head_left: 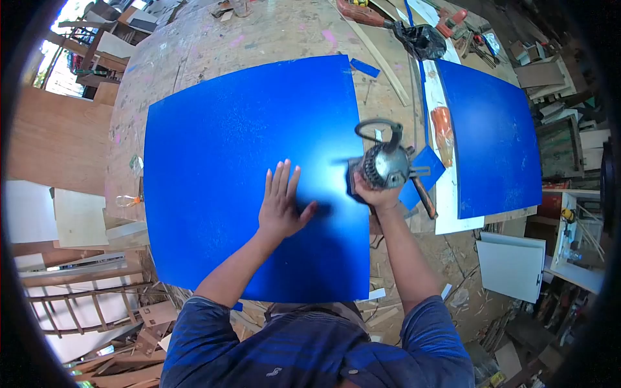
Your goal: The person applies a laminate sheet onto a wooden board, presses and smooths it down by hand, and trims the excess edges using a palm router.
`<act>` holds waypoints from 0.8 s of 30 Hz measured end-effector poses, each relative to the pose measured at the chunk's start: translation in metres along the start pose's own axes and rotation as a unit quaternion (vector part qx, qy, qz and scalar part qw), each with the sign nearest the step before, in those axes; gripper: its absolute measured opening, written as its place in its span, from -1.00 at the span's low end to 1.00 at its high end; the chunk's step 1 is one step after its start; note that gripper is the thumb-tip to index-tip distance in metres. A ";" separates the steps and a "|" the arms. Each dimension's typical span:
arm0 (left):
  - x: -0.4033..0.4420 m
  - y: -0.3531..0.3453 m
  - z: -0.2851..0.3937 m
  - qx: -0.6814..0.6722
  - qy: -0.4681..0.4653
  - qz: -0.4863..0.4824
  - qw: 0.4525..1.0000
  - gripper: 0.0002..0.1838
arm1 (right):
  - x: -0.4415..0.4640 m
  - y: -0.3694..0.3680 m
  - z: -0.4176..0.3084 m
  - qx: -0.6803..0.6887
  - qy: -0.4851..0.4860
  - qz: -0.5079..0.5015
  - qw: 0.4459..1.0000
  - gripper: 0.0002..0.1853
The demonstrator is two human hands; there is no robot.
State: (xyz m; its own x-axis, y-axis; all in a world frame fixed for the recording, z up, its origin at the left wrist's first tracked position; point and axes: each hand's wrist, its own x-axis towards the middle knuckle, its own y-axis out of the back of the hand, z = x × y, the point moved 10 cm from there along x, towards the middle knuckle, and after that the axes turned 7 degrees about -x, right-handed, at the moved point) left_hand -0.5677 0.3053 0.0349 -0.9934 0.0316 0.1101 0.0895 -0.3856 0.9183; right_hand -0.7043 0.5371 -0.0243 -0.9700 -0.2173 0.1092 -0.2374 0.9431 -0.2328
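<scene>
A large blue panel (pixel 246 129) lies flat on the wooden workbench in front of me. My left hand (pixel 283 199) is open over the middle of it, palm down with fingers stretched out. Whether the palm presses on the surface is hard to tell. At the panel's right edge, my right hand (pixel 378 194) is wrapped round a trim router (pixel 387 165), seen from above with its cord looping over the top. The router's base sits at the edge, and its bit is hidden. A small blue offcut (pixel 431 169) and a hammer (pixel 424 197) lie just to its right.
Another blue panel (pixel 491 142) lies at the right, beside a white strip (pixel 449 223) and an orange bottle-like object (pixel 443 132). A wooden strip (pixel 378 58), a black plastic bag (pixel 420 42) and red tools (pixel 362 13) are farther back. Boards and scraps surround the workbench (pixel 194 45).
</scene>
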 end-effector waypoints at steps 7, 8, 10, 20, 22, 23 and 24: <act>0.006 -0.011 -0.009 -0.001 0.023 -0.075 0.997 0.11 | 0.146 -0.033 -0.048 -0.337 0.190 0.097 0.917 -0.50; 0.006 -0.012 -0.010 -0.006 0.023 -0.079 0.997 0.11 | 0.167 -0.036 -0.046 -0.325 0.196 0.100 0.920 -0.50; 0.006 -0.016 -0.013 -0.009 0.026 -0.092 0.995 0.12 | 0.203 -0.042 -0.053 -0.333 0.205 0.112 0.913 -0.47; 0.001 -0.029 -0.022 -0.037 0.033 -0.118 0.992 0.15 | 0.337 -0.065 -0.042 -0.364 0.186 0.116 0.905 -0.42; 0.002 -0.028 -0.022 -0.038 0.035 -0.124 0.991 0.17 | 0.354 -0.066 -0.042 -0.347 0.197 0.123 0.908 -0.42; 0.003 -0.028 -0.023 -0.040 0.035 -0.122 0.991 0.17 | 0.361 -0.066 -0.045 -0.337 0.206 0.129 0.910 -0.42; 0.003 -0.027 -0.023 -0.043 0.034 -0.120 0.991 0.17 | 0.366 -0.064 -0.047 -0.337 0.221 0.138 0.905 -0.43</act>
State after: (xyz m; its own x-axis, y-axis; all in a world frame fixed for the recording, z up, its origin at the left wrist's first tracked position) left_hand -0.5750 0.2950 0.0018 -0.9880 0.0715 -0.1369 -0.1545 -0.4513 0.8789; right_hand -1.0413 0.4088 0.0763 -0.8366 0.0320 0.5469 0.2412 0.9179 0.3152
